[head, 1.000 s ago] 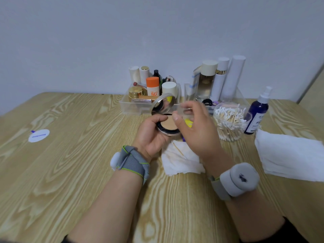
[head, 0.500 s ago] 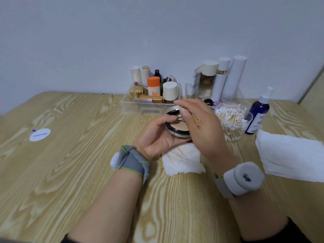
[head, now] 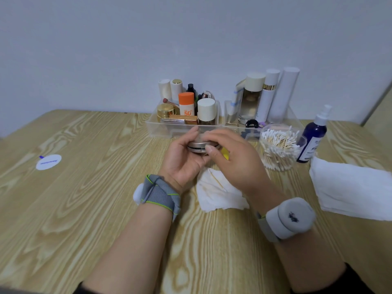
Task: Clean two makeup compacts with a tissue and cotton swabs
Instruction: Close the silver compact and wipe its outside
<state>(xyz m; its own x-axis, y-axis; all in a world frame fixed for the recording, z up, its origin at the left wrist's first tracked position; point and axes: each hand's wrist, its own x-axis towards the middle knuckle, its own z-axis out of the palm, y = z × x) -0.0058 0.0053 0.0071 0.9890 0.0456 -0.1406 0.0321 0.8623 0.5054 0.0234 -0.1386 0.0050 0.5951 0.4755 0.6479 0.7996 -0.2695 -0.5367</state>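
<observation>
Left of the swab jar (head: 280, 147), above the desk (head: 84, 187), the compact (head: 198, 146) sits shut, lid down on its base, held between both hands. The left hand (head: 182, 160) cups it from beneath with curled fingers. The right hand (head: 235, 160) lies over the lid, fingers on top and thumb against the front rim, pinching it. A small yellow thing (head: 226, 153) shows under the right palm; what it is cannot be told.

Left of the jar and nearer the person, a stained tissue (head: 218, 194) lies on the desk with one swab (head: 216, 179) on it. Right of the jar stand a spray bottle (head: 311, 139) and a stack of clean tissues (head: 350, 187).

With the lid down and the tissue soiled, this compact looks finished or close to it. The next move probably calls for setting it down without popping the lid, then finding the second compact, which I cannot pick out here.
</observation>
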